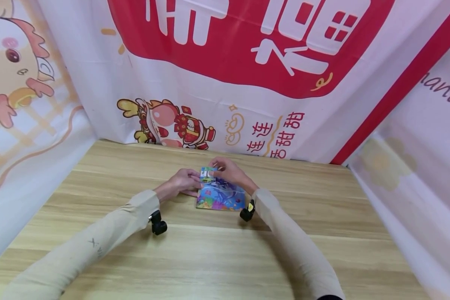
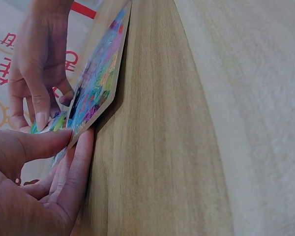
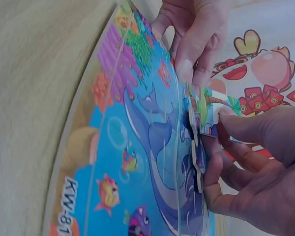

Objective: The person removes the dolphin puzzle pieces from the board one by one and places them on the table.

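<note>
A thin puzzle board (image 1: 221,199) with a blue undersea picture lies toward the back of the table. In the right wrist view, dolphins and small fish show on the board (image 3: 137,137). My left hand (image 1: 183,182) pinches its left edge, thumb on top and fingers beneath, as the left hand (image 2: 34,182) shows in its wrist view. My right hand (image 1: 230,171) is over the board's far left part, where the right hand (image 3: 265,157) pinches a small palm-tree puzzle piece (image 3: 214,105) between thumb and fingers. Jagged piece edges (image 3: 194,142) stand slightly raised beside it.
The wood-grain table (image 1: 217,254) stretches around the board. Behind it hangs a white and red printed cloth (image 1: 217,75), with more printed cloth at the left and right sides. Small black cameras (image 1: 158,223) sit on both wrists.
</note>
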Available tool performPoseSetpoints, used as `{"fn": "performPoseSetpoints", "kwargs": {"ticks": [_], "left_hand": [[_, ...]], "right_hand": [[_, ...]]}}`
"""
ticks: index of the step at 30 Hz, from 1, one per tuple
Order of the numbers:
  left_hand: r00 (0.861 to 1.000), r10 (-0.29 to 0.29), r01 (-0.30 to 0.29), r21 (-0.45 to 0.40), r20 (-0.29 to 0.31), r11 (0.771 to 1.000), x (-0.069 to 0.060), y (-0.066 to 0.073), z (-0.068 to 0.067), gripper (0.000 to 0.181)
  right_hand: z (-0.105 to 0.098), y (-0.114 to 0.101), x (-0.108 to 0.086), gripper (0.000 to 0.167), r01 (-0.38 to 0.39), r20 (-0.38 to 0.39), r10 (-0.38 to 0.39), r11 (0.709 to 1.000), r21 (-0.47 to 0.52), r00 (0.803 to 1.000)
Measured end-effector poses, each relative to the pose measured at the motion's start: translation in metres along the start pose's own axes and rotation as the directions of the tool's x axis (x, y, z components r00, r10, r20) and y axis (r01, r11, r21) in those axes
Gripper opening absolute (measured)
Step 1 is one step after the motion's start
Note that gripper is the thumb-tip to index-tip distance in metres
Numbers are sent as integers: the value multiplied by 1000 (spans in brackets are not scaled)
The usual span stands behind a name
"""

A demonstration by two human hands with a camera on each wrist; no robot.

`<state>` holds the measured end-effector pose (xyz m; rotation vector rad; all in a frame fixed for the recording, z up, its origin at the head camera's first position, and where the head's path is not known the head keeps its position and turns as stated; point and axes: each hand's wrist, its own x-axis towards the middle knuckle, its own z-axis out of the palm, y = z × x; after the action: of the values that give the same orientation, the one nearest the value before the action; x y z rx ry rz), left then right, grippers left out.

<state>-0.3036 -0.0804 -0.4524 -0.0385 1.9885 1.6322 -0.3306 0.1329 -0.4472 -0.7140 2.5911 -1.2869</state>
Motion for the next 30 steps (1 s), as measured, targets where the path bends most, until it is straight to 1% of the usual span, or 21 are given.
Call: {"fn": "performPoseSetpoints", "kwargs": {"ticks": [5, 7, 9, 10, 11, 14, 15, 17, 19, 22, 24, 27, 30], "left_hand": [[1000, 10, -10, 7, 5, 1000, 0, 0, 1, 54], [1000, 11, -11, 6, 4, 1000, 0, 0, 1, 55], [1000, 14, -14, 7, 6, 1000, -1, 0, 1, 55], [1000, 14, -14, 6, 6, 1000, -1, 0, 1, 56], [1000, 14, -14, 5, 6, 1000, 0, -1, 1, 56], [1000, 17, -17, 4, 4, 1000, 0, 0, 0, 57], [1000, 18, -18, 4, 3, 1000, 0, 0, 0, 57], [1000, 17, -17, 6, 1, 1000, 0, -1, 1, 57], [1000, 16, -16, 9, -2, 1000, 0, -1, 2, 56], [1000, 9, -9, 15, -12, 1000, 0, -2, 2, 55], [1000, 3, -3, 17, -20, 1000, -1, -2, 1, 54], [1000, 1, 0, 22, -25, 1000, -2, -1, 1, 54], [1000, 3, -2, 19, -24, 1000, -2, 0, 1, 53]], "right_hand": [[-4, -1, 0, 14, -34, -6, 34, 999, -5, 999], [-5, -4, -1, 15, -63, -21, 64, 997, 37, 998], [-4, -6, -2, 16, -107, -26, 112, 984, 145, 993], [-3, -7, -2, 17, -131, -17, 138, 968, 212, 990], [-3, -8, -2, 18, -158, 0, 165, 945, 286, 986], [0, -6, -2, 21, -230, 59, 230, 853, 469, 971], [0, -4, -1, 21, -245, 69, 243, 831, 499, 968], [0, 1, -1, 20, -257, 63, 263, 813, 522, 963], [-2, 5, -1, 20, -259, 41, 279, 812, 523, 959], [-6, 7, -2, 21, -266, 31, 290, 821, 505, 956], [-9, 7, -3, 23, -270, 46, 286, 823, 500, 957], [-10, 6, -3, 23, -268, 60, 273, 836, 479, 960], [-9, 5, -4, 21, -250, 43, 260, 850, 464, 965]]}}
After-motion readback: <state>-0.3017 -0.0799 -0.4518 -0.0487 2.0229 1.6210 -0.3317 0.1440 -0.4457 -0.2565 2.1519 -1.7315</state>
